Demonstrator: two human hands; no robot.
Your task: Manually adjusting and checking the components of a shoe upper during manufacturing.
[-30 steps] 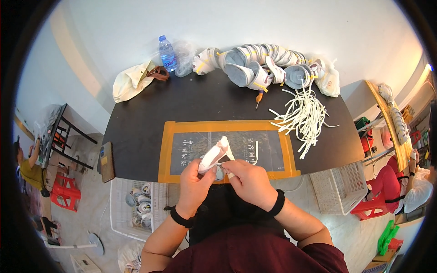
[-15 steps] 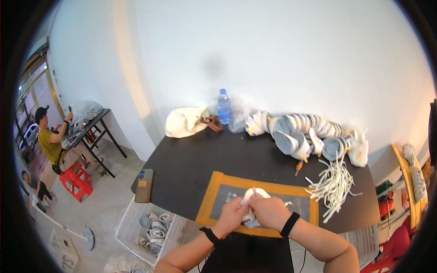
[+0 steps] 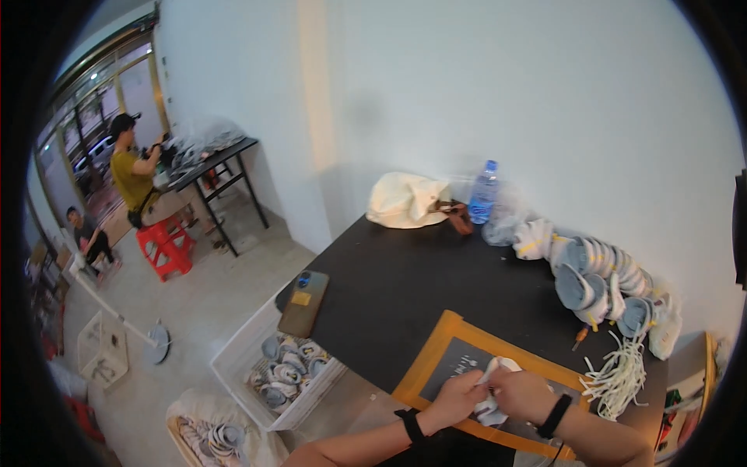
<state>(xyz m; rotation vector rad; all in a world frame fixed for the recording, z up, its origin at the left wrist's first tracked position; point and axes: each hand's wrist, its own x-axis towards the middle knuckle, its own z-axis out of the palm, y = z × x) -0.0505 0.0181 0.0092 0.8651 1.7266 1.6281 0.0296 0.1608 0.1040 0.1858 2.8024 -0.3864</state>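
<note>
Dark tbl (image 3: 389,272) below, L hand (image 3: 457,398) & R hand (image 3: 524,393) meet (forearms (image 3: 354,442) angled inward), both pinched closed round white pc (image 3: 490,414).

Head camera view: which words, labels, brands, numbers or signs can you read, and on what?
None readable.
Held white piece: none visible.
Dark mat inside orange tape: white characters, too small.
Blue-capped bottle: markings blurred.
Phone: yellowish patch, no legible text.
Far-left white crate: marking blurred.

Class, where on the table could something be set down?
Free: the middle of the black table, between phone, cream bag, taped sheet and grey-white pieces. Crowded: the right end, with those pieces and white strips, and the sheet, where left hand and right hand hold a white piece.
</note>
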